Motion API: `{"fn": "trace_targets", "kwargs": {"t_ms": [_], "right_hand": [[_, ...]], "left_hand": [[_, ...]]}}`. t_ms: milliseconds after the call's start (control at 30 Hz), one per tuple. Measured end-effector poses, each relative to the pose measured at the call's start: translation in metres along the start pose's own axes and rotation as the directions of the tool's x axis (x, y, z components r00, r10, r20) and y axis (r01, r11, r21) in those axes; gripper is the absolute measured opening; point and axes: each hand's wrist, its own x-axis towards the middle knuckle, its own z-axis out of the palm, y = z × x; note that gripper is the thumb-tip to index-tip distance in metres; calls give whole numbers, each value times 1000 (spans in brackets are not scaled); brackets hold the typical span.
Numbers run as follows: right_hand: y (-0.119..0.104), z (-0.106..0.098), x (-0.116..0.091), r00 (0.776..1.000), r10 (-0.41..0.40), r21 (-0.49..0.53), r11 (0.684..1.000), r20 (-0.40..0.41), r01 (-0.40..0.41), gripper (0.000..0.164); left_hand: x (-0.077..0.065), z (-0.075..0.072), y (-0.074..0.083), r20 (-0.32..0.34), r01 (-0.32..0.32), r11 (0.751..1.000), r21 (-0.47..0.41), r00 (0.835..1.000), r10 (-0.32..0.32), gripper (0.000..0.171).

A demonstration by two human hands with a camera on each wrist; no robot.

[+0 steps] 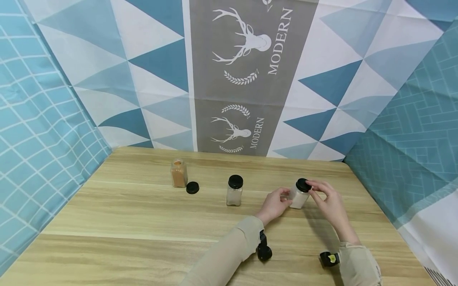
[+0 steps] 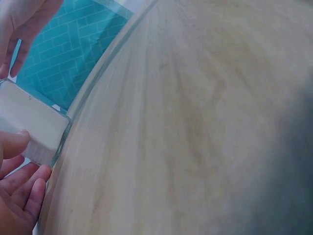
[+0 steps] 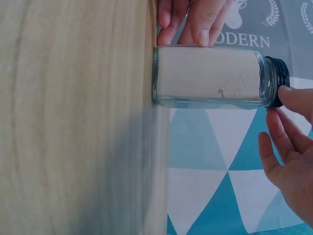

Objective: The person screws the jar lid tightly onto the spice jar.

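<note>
A square glass jar of white powder (image 3: 210, 73) stands on the table at the right, its black screw lid (image 1: 303, 185) on top. My left hand (image 1: 275, 204) holds the jar low on its left side, the thumb (image 2: 13, 145) on the glass and the fingers round behind. At the top, my right hand (image 1: 329, 200) pinches the lid between thumb and fingers, as the right wrist view (image 3: 293, 147) shows from the side. A second jar with a black lid (image 1: 234, 190), pale contents inside, is left of my left hand.
Farther left stands an uncapped jar of orange-brown powder (image 1: 179, 173), a loose black lid (image 1: 192, 187) lying beside it. Patterned cloth (image 1: 236, 79) hangs behind the wooden table (image 1: 143, 222) and along both sides. Wrist cameras sit under both sleeves.
</note>
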Motion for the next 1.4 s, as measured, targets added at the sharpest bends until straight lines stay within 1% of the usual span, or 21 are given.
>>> {"fn": "trace_targets", "kwargs": {"t_ms": [100,267,367,533,700,800,967,1100,1267,1400], "right_hand": [[0,0,0,1000,-2,-8,1000,-12,1,25],[0,-2,-1,999,22,-41,999,-25,-23,22],[0,-2,-1,999,31,-42,999,-25,-32,21],[1,-2,1,1000,21,-6,1000,-5,-21,20],[-1,-1,1,999,13,56,998,32,-14,18],[-2,0,1,999,17,74,997,41,-20,16],[-2,1,1,999,21,37,999,29,-22,19],[-2,2,2,1000,1,23,1000,27,-2,25],[-3,1,2,998,-18,21,1000,64,16,29],[-4,0,3,997,-9,12,1000,75,8,29]], "left_hand": [[-1,0,1,2,-8,1000,0,1000,8,34],[-2,-1,2,0,-19,1000,9,1000,19,34],[-2,-1,2,1,-19,1000,8,1000,19,34],[-1,0,2,3,-25,1000,11,1000,25,34],[-1,0,1,6,-16,1000,10,1000,16,34],[-1,0,1,6,-8,1000,4,1000,8,34],[-2,-1,1,8,-3,1000,2,1000,3,34],[-2,-1,0,12,0,1000,5,1000,0,34],[0,0,0,12,0,1000,5,1000,0,34],[0,0,-1,14,-2,1000,11,1000,2,34]]}}
